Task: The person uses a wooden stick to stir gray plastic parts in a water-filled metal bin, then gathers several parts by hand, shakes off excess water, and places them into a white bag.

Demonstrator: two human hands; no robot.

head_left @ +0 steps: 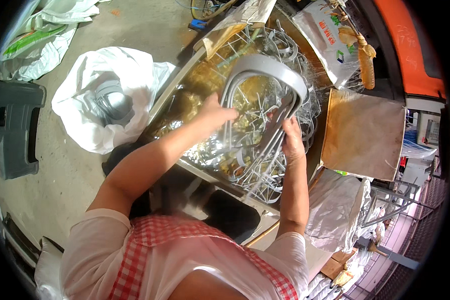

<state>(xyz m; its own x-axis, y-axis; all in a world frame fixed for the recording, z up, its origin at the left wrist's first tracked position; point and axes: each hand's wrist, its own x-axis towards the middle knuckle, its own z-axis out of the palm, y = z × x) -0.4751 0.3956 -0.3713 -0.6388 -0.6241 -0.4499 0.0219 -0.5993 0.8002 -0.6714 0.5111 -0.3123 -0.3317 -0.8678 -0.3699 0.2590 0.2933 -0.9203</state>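
A bundle of grey, U-shaped plastic strips, like handles [267, 65], is held up with its curve at the far side, above a container of loose pieces. My right hand [292, 140] is closed round the strips' right legs, thumb on the near side. At their left legs is my left hand [217, 114], its fingers bent across them; slight blur softens its fingertips. Under the bundle, a tangle of thin grey and clear plastic pieces [255, 185] fills much of the metal-edged container [205, 173], whose left part has a shiny yellowish surface.
Left of the container, a white sack [67, 102] holds more grey curved pieces [112, 100]. A dark grey plastic crate [12, 130] stands at far left. Cardboard [363, 135] borders the right side, near an orange machine panel [410, 45]. A white bag [332, 210] sits nearer on the right.
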